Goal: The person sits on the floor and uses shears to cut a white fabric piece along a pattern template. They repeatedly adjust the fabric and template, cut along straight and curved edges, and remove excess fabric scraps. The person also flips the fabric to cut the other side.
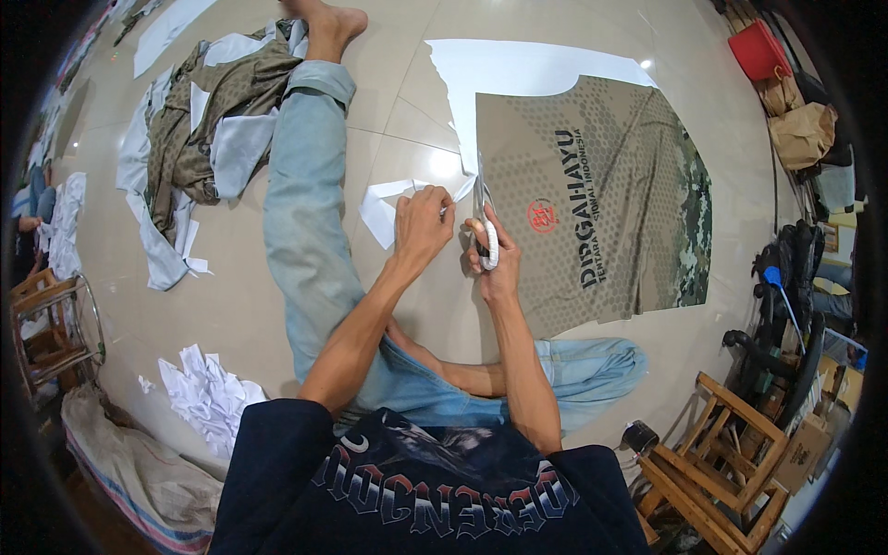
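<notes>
A printed cloth panel (pixel 638 185) in brown-green with dark lettering, a red emblem and a camouflage edge lies flat on the floor to my right. White border material (pixel 467 116) runs along its left and far sides. My right hand (pixel 498 264) is closed around scissors (pixel 490 245) with a white-wrapped handle, their blades pointing away at the panel's left edge. My left hand (pixel 425 225) pinches a loose white strip (pixel 377 215) just left of the blades. The strip folds back across the tiles beside my hand, and my fingertips partly hide it.
Brown patterned cloth with white pieces (pixel 222 111) lies crumpled beyond my outstretched leg. White scraps (pixel 211 393) are heaped at lower left near a woven sack (pixel 129 472). Wooden frames (pixel 721 444) stand at lower right, with a red container (pixel 757 51) at far right.
</notes>
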Available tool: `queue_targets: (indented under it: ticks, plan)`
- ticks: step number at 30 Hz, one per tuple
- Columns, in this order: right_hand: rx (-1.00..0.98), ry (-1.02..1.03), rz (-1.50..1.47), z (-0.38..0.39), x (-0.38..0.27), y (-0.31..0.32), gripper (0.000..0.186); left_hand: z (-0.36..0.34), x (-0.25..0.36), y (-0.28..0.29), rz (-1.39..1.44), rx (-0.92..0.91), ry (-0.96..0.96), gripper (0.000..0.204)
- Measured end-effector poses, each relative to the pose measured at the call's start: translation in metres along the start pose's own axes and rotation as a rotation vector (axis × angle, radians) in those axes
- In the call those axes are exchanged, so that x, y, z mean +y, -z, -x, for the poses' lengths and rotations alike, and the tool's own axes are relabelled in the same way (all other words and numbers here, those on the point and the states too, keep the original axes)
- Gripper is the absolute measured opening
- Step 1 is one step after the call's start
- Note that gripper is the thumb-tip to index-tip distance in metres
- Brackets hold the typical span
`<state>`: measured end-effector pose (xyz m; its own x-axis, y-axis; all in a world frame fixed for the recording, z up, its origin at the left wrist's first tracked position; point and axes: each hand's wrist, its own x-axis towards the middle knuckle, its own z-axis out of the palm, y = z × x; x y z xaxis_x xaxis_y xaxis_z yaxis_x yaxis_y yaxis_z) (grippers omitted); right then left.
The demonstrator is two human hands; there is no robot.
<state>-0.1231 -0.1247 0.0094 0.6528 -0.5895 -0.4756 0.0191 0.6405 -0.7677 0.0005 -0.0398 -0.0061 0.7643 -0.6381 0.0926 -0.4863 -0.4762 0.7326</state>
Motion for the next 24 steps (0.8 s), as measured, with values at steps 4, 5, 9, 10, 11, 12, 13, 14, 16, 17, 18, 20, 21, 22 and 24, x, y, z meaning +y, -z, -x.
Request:
queue_targets:
  ticks: [4, 5, 9, 10, 11, 12, 13, 14, 16, 17, 18, 20, 21, 22, 24]
  plan:
    - [0.019, 0.021, 0.043, 0.0, 0.0, -0.005, 0.055, 0.0, -0.001, 0.001, -0.014, -0.033, 0.016, 0.011]
    - [0.023, 0.029, 0.055, 0.001, 0.0, -0.006, 0.055, 0.0, 0.0, 0.002, -0.01, -0.025, 0.011, 0.009]
    - [0.026, 0.024, 0.059, -0.001, 0.004, -0.004, 0.053, 0.0, 0.001, 0.002, -0.001, -0.011, 0.005, 0.007]
    - [0.031, 0.027, 0.074, -0.002, 0.006, -0.004, 0.053, 0.0, 0.001, 0.002, 0.0, -0.012, 0.007, 0.007]
    - [0.036, 0.03, 0.09, -0.003, 0.007, -0.004, 0.052, 0.0, 0.001, 0.002, 0.002, -0.015, 0.006, 0.007]
    - [0.038, 0.031, 0.088, -0.004, 0.008, -0.003, 0.052, 0.0, 0.001, 0.002, 0.004, -0.018, 0.005, 0.007]
    - [0.04, 0.033, 0.086, -0.004, 0.008, -0.002, 0.052, 0.0, 0.001, 0.002, 0.006, -0.021, 0.004, 0.007]
    - [0.039, 0.033, 0.083, -0.005, 0.007, -0.003, 0.052, 0.0, 0.001, 0.002, -0.007, -0.027, -0.003, 0.007]
    - [0.032, 0.022, 0.07, -0.007, 0.002, -0.003, 0.051, 0.001, 0.0, 0.003, -0.032, -0.04, -0.016, 0.007]
    - [0.03, 0.019, 0.064, -0.009, -0.002, -0.004, 0.051, 0.0, 0.001, 0.003, -0.034, -0.042, -0.013, 0.007]
    - [0.039, 0.013, 0.065, -0.012, -0.004, -0.006, 0.05, 0.0, 0.001, 0.004, -0.035, -0.044, -0.009, 0.007]
    - [0.055, 0.002, 0.067, -0.021, -0.009, -0.01, 0.05, 0.001, 0.001, 0.004, -0.037, -0.048, -0.008, 0.008]
    - [0.053, 0.0, 0.064, -0.024, -0.011, -0.012, 0.05, 0.001, 0.001, 0.004, -0.038, -0.05, -0.011, 0.008]
    - [0.051, -0.002, 0.06, -0.027, -0.013, -0.014, 0.05, 0.001, 0.0, 0.004, -0.038, -0.052, -0.013, 0.009]
    - [0.05, 0.001, 0.073, -0.032, -0.013, -0.014, 0.05, 0.001, 0.002, 0.004, -0.027, -0.052, -0.017, 0.009]
